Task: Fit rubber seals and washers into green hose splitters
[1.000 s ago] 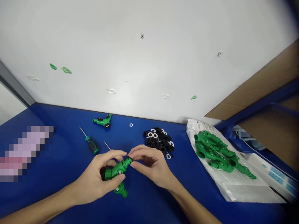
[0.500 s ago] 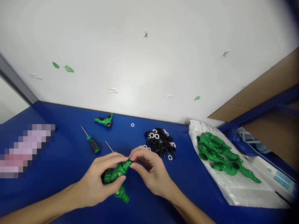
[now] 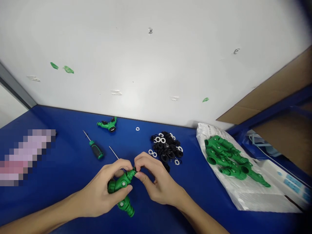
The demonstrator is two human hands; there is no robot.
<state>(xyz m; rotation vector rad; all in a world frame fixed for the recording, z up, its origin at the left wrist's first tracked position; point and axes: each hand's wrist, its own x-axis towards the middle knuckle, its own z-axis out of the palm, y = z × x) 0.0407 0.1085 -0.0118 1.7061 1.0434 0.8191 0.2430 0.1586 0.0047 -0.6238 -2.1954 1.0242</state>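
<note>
A green Y-shaped hose connector (image 3: 122,184) is tilted in my left hand (image 3: 104,187), which wraps round its body with the thumb in front. One outlet points up and right; the other hangs below the thumb. At the tip of the upper outlet, the thumb and fingers of my right hand (image 3: 156,180) are pinched together. Something small and dark shows there, too small and too covered to name. Behind my left fingers a thin metal shaft (image 3: 113,152) lies on the table, its other end hidden.
A pile of black rings and seals (image 3: 164,149) with white washers (image 3: 177,162) lies beyond my right hand. A screwdriver (image 3: 96,149), another Y connector with black levers (image 3: 107,124) and a lone washer (image 3: 137,129) lie further back. Green connectors (image 3: 226,159) rest on a white bag (image 3: 253,201).
The connector has turned slightly, its lower outlet dropping a little. My left fingers have bent more near the upper outlet, and my right hand stays pinched at the tip. The view has shifted slightly.
</note>
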